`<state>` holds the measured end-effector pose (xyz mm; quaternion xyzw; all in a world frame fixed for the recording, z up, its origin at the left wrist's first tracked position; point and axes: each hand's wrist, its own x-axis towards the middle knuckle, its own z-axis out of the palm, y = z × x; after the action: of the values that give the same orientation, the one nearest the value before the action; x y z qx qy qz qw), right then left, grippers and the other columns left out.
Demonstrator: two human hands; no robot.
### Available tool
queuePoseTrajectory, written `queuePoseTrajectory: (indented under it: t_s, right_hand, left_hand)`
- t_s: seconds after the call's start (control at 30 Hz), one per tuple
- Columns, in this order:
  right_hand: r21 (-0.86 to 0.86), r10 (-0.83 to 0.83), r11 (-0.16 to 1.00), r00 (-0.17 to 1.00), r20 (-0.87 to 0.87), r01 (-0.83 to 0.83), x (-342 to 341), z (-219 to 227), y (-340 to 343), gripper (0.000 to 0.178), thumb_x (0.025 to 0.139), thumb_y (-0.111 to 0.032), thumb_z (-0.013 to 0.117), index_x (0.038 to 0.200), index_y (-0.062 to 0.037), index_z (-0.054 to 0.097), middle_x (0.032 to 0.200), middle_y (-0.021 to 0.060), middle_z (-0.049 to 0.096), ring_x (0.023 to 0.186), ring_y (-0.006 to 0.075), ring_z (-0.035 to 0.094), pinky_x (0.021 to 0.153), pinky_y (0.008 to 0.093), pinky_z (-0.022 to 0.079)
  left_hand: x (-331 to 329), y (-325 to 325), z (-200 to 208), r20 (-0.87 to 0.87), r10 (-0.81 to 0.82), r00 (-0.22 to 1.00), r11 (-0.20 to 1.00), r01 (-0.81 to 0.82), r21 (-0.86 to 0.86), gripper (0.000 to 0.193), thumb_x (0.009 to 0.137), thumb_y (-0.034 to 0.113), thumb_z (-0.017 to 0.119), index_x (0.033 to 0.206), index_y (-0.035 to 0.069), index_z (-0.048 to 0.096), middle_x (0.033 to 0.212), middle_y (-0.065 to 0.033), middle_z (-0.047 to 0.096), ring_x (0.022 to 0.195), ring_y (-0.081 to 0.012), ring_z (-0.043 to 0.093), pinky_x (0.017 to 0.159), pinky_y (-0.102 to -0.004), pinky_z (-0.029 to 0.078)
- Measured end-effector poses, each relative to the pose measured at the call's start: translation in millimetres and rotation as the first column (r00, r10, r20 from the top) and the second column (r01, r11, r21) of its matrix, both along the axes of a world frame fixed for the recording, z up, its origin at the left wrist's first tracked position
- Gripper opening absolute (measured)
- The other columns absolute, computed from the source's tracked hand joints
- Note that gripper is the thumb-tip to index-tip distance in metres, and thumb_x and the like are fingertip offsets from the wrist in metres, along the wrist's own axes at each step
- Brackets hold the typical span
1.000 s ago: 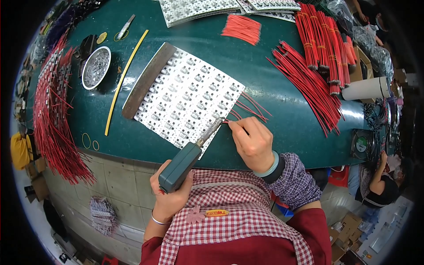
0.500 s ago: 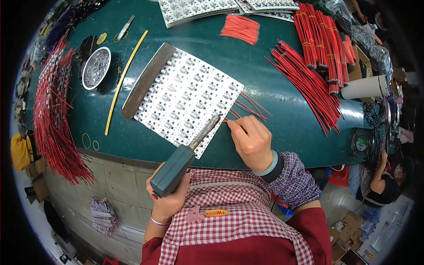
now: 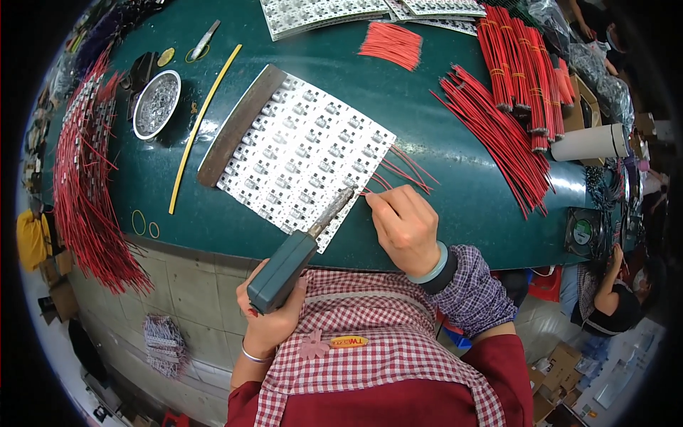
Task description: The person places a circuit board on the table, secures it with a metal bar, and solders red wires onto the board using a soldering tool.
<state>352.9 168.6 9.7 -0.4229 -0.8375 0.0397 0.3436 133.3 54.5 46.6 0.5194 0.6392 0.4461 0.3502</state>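
Note:
My left hand [image 3: 274, 317] is wrapped round the green handle of a soldering iron [image 3: 283, 270]. The iron's tip rests at the right edge of a white panel of small circuit boards [image 3: 302, 153]. Close to that tip, my right hand [image 3: 407, 226] pinches the end of a thin red wire [image 3: 366, 192] against the panel's edge. Several red wires [image 3: 407, 171] stick out from the same edge, further up. A dark flat bar [image 3: 242, 128] lies along the panel's left side.
Bundles of red wire [image 3: 523, 78] and a loose pile of red wires [image 3: 491, 135] lie at the right. More panels [image 3: 324, 16] are stacked at the back. A white bowl [image 3: 156, 105] and a yellow strip [image 3: 205, 128] are at the left. Wired boards [image 3: 89, 178] hang over the left edge.
Hardly anything differs. The view has shifted slightly, and both hands keep the iron tip and the wire at the panel's right edge.

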Motion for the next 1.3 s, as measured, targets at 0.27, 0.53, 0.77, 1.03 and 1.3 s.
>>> queuePoseTrajectory:
  t_s: [0.27, 0.53, 0.77, 1.03, 1.3]
  right_hand:
    - [0.002, -0.005, 1.0, 1.0, 0.019, 0.005, -1, 0, 0, 0.022, 0.069, 0.0, 0.069, 0.091, -0.0029, 0.066, 0.077, 0.0046, 0.055, 0.072, 0.0205, 0.057, 0.059, 0.0329, 0.045]
    - [0.019, -0.006, 1.0, 1.0, 0.024, 0.006, -1, -3, 0, 0.02, 0.069, 0.0, 0.068, 0.088, -0.0031, 0.065, 0.076, 0.0048, 0.052, 0.07, 0.0203, 0.055, 0.058, 0.033, 0.045]
    - [0.021, -0.015, 1.0, 0.999, 0.031, 0.015, -2, -2, 0, 0.02, 0.067, 0.0, 0.068, 0.087, -0.0028, 0.065, 0.076, 0.0049, 0.052, 0.07, 0.0202, 0.055, 0.058, 0.0325, 0.045]
    - [0.055, -0.001, 0.998, 0.999, -0.046, 0.003, -6, 5, -4, 0.019, 0.071, 0.0, 0.07, 0.089, -0.0023, 0.066, 0.078, 0.0055, 0.057, 0.073, 0.0218, 0.059, 0.059, 0.0333, 0.047]
    - [-0.056, 0.004, 0.998, 0.999, -0.033, -0.006, -9, 6, -12, 0.021, 0.07, 0.007, 0.072, 0.09, -0.0001, 0.068, 0.075, 0.0076, 0.059, 0.065, 0.024, 0.059, 0.056, 0.0349, 0.047]
  left_hand:
    - [0, 4, 4, 0.025, -0.051, 0.998, 0.998, 0.052, -0.047, 0.015, 0.074, -0.005, 0.072, 0.088, -0.005, 0.066, 0.079, -0.008, 0.063, 0.063, -0.013, 0.06, 0.057, -0.0264, 0.046]
    - [0, -3, 3, -0.06, -0.043, 0.997, 0.999, 0.041, -0.032, 0.018, 0.075, -0.004, 0.073, 0.091, -0.006, 0.068, 0.083, -0.0106, 0.068, 0.067, -0.0153, 0.065, 0.062, -0.0269, 0.05]
    - [-7, -25, -12, 0.008, 0.114, 0.993, 0.993, -0.113, -0.038, 0.02, 0.075, -0.001, 0.076, 0.094, -0.004, 0.071, 0.084, -0.0119, 0.071, 0.067, -0.0175, 0.068, 0.063, -0.029, 0.053]
    - [-4, -18, -9, -0.022, 0.064, 0.998, 0.998, -0.064, 0.014, 0.019, 0.075, 0.0, 0.076, 0.093, -0.005, 0.071, 0.086, -0.0126, 0.072, 0.069, -0.0192, 0.069, 0.063, -0.0288, 0.054]
    - [-2, -13, 4, 0.005, 0.014, 1.0, 0.998, -0.014, -0.062, 0.02, 0.075, -0.003, 0.074, 0.093, -0.007, 0.07, 0.088, -0.0141, 0.07, 0.073, -0.0212, 0.069, 0.065, -0.0287, 0.053]
